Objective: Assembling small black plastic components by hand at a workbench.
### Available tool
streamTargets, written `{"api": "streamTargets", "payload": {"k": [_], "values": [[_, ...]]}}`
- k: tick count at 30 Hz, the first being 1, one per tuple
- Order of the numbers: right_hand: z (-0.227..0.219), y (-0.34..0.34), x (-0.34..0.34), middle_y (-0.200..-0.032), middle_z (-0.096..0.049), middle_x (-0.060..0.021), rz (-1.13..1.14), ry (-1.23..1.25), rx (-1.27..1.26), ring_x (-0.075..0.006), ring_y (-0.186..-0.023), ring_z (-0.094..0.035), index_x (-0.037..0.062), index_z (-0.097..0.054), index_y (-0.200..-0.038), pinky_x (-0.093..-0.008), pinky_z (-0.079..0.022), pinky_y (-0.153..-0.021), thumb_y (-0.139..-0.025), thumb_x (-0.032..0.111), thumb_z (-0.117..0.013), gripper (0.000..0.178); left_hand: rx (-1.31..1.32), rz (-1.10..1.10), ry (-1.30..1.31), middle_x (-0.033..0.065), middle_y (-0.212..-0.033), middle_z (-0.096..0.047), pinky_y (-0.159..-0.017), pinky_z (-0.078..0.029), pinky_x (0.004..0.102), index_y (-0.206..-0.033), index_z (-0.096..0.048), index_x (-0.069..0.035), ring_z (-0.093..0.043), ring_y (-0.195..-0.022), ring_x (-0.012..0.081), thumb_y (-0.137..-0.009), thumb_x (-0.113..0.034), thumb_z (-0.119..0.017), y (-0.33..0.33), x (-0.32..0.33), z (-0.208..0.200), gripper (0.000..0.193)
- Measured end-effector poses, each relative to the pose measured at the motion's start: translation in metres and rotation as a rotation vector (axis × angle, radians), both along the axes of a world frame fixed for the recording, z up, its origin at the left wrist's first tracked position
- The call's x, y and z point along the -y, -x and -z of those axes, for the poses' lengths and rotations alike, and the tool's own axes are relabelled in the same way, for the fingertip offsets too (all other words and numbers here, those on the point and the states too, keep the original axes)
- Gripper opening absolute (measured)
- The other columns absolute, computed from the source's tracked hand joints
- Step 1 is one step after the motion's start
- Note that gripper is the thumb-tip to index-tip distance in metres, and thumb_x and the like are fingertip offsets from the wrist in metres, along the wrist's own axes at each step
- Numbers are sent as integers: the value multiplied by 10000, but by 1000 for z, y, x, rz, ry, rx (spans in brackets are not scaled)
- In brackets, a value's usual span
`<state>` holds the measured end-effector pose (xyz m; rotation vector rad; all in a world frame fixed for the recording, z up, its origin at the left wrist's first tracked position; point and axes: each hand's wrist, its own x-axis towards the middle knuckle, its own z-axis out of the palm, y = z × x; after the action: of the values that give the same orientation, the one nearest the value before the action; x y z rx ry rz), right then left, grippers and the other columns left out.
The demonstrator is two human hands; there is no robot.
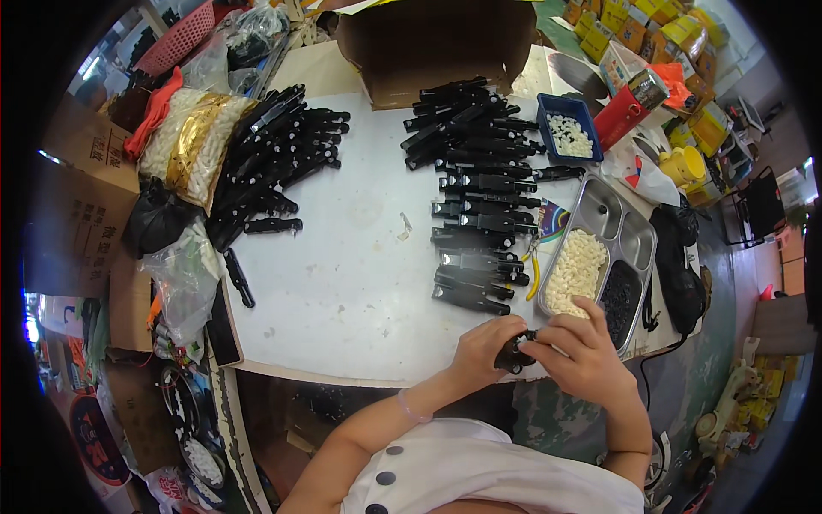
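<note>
Near the front edge of the table, my left hand is closed around a black plastic part, mostly covered by my fingers. My right hand meets it from the right, thumb and fingers pinched at its upper end. A small white piece shows at these fingertips. Just beyond my right hand is a steel compartment tray, with white small pieces in one compartment and black small pieces in another. Ahead of my hands, long black plastic parts lie stacked in a column.
More black parts are heaped at the left, beside a stuffed bag. An open cardboard box stands at the back. Yellow-handled pliers, a blue bin and a red cylinder are on the right.
</note>
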<state>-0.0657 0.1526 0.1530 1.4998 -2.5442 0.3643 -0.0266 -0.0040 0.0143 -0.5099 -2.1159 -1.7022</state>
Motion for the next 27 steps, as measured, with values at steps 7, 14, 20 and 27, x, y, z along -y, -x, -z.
{"api": "streamTargets", "payload": {"k": [7, 14, 20, 27], "values": [[3, 3, 2, -958, -536, 18, 21, 26, -19, -188, -993, -501, 214, -698, -933, -500, -356, -1027, -645, 66, -693, 324, -1, 6, -5, 144, -1066, -632, -797, -529, 382, -1124, -541, -56, -638, -958, 331, -622, -24, -767, 1, 1, 1, 551], [-5, 14, -17, -907, -535, -15, 91, 178, 2, -233, -992, -493, 156, -694, -854, -496, -368, -1001, -683, 48, -668, 205, -2, 20, -7, 147, -1084, -629, -806, -530, 378, -1136, -533, -56, -636, -958, 333, -596, -28, -783, 1, 1, 6, 595], [12, 20, -85, -907, -533, -81, 761, 293, -59, -284, -996, -484, 76, -660, -844, -440, -379, -897, -752, 79, -655, 92, 35, 109, -2, 155, -1122, -618, -838, -518, 387, -1127, -532, -53, -625, -992, 341, -558, -51, -808, -1, 4, 8, 632], [70, 13, -126, -909, -529, -58, 722, -67, 29, -279, -1034, -459, 57, -628, -795, -415, -338, -933, -714, 112, -704, 123, -28, 78, 63, 216, -1090, -626, -793, -530, 355, -1153, -478, -37, -646, -936, 332, -633, -65, -823, 3, 5, 11, 624]]}}
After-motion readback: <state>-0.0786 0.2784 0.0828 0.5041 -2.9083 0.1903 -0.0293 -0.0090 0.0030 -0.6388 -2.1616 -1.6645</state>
